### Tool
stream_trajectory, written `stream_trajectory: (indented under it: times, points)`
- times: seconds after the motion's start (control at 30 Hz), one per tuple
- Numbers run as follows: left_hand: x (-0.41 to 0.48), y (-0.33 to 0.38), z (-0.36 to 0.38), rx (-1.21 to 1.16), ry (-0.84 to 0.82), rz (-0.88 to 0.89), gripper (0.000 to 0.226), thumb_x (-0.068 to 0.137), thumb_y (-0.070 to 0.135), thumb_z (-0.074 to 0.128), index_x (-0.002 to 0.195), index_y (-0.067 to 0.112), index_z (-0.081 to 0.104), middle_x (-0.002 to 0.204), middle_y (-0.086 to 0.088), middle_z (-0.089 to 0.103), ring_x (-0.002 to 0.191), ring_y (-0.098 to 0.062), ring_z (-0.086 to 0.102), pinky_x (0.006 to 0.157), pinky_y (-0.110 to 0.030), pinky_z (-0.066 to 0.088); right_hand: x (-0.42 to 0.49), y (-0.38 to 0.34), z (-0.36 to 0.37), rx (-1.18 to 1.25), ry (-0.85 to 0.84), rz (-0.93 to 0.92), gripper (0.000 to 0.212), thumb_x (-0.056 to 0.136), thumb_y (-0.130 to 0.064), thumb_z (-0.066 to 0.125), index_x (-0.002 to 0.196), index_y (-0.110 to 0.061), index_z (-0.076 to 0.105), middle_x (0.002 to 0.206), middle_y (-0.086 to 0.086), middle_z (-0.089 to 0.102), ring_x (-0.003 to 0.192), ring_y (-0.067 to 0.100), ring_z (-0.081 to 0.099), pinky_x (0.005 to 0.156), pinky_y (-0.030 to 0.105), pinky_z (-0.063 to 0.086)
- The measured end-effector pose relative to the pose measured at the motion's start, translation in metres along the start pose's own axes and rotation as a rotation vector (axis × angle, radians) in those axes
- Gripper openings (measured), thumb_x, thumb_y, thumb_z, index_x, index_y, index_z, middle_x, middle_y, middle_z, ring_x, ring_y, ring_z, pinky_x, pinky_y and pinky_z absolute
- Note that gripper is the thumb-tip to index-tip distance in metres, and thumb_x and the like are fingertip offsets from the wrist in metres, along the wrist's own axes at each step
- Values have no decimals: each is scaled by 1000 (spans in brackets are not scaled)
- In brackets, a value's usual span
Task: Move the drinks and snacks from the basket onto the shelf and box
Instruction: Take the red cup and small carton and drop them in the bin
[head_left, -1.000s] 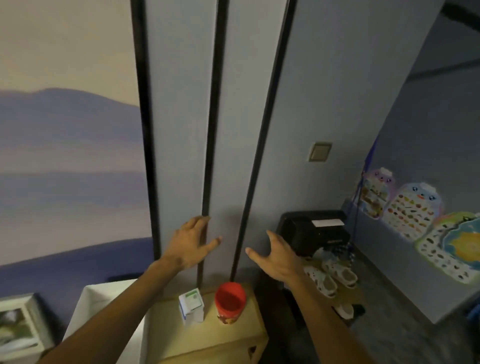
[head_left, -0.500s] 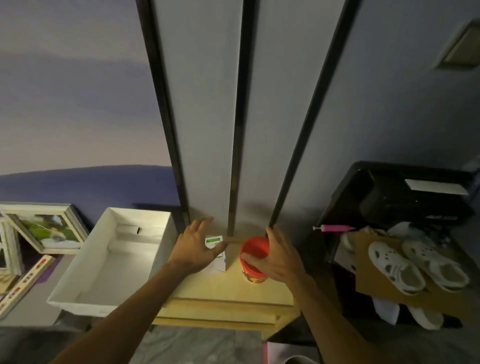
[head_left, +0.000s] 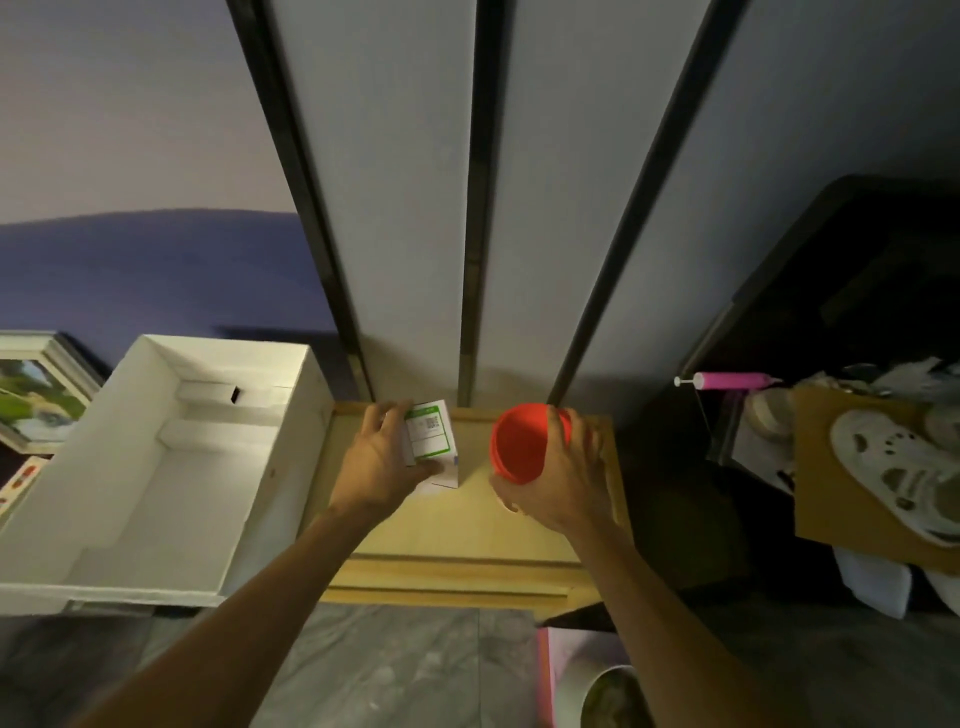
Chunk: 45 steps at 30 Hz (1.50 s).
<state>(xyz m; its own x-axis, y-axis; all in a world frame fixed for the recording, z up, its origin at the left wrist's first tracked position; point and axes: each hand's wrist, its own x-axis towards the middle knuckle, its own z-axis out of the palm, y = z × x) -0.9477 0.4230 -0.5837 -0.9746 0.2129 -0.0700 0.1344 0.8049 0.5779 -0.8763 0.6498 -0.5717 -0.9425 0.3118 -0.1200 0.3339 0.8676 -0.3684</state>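
Head view: my left grip (head_left: 379, 462) clasps the carton (head_left: 428, 439), right grip (head_left: 566, 483) the red tub (head_left: 517, 441) at three o'clock, likely settling both upright.

We see a small white carton (head_left: 431, 441) with a green-edged label upright on the pale wooden shelf (head_left: 467, 535), our left hand (head_left: 379, 462) gripping its side. At three o'clock from it, apart, our right hand (head_left: 566, 483) wraps round a red-lidded tub (head_left: 519, 441). At the shelf's nine o'clock, just beside it, sits the open white box (head_left: 275, 467).
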Motion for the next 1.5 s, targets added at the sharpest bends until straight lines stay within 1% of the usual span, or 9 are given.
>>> stream_trajectory:
  times: [0.37, 0.63, 0.8, 0.9, 1.03, 1.13, 1.23, 1.4, 1.5]
  points:
    - [-16, 81, -121, -12, -35, 188, 101, 65, 69, 85, 148, 31, 43, 139, 7, 47, 118, -20, 59, 98, -42, 57, -39, -32, -129, 45, 187, 61, 132, 58, -91, 75, 161, -26, 26, 162, 2, 29, 145, 33, 33, 106, 53, 52]
    - [-66, 192, -212, -63, -137, 474, 91, 71, 52, 90, 148, 25, 50, 141, 4, 48, 118, -17, 57, 99, -34, 55, -164, -40, -264, 72, 382, 222, 127, 61, -92, 73, 159, -31, 23, 161, 1, 29, 143, 29, 38, 107, 49, 49]
    - [-117, 265, -205, -78, -216, 637, 84, 75, 50, 88, 146, 30, 49, 136, 10, 46, 115, -9, 52, 93, -26, 52, -247, -7, -298, 150, 466, 408, 132, 60, -103, 51, 162, -27, 19, 163, 10, 31, 149, 37, 37, 115, 55, 44]
    - [-154, 304, -180, -63, -283, 740, 79, 76, 50, 87, 142, 29, 50, 132, 9, 48, 114, -9, 53, 89, -25, 49, -298, 23, -303, 99, 474, 501, 141, 54, -100, 59, 162, -27, 6, 166, 8, 23, 152, 36, 32, 116, 58, 43]
    - [-201, 332, -132, -37, -383, 811, 84, 75, 51, 87, 144, 25, 47, 133, 5, 49, 120, -14, 52, 99, -40, 55, -351, 69, -286, 123, 461, 660, 139, 49, -98, 61, 160, -27, 16, 160, 5, 28, 146, 35, 38, 110, 56, 49]
    - [-226, 333, -88, -23, -450, 828, 86, 75, 45, 89, 146, 23, 46, 138, 4, 46, 125, -14, 51, 104, -40, 53, -375, 102, -257, 150, 431, 729, 131, 58, -91, 75, 160, -28, 20, 159, 5, 28, 145, 35, 37, 110, 54, 48]
    - [-236, 319, -34, 11, -510, 805, 90, 75, 41, 90, 150, 21, 44, 142, 4, 42, 127, -14, 50, 105, -39, 51, -392, 130, -214, 171, 397, 795, 133, 59, -93, 72, 161, -28, 18, 160, 8, 29, 146, 37, 35, 113, 55, 44]
    - [-236, 266, 77, 76, -636, 732, 93, 73, 38, 91, 151, 20, 44, 145, 2, 41, 130, -14, 48, 105, -31, 46, -395, 172, -100, 205, 354, 886, 137, 53, -97, 66, 160, -25, 20, 160, 8, 31, 144, 37, 36, 116, 56, 38]
    - [-223, 219, 164, 73, -690, 707, 94, 73, 35, 92, 152, 20, 44, 147, 3, 40, 131, -15, 51, 107, -36, 51, -375, 204, -13, 236, 321, 917, 139, 54, -99, 66, 161, -24, 19, 162, 8, 30, 145, 36, 36, 117, 55, 37]
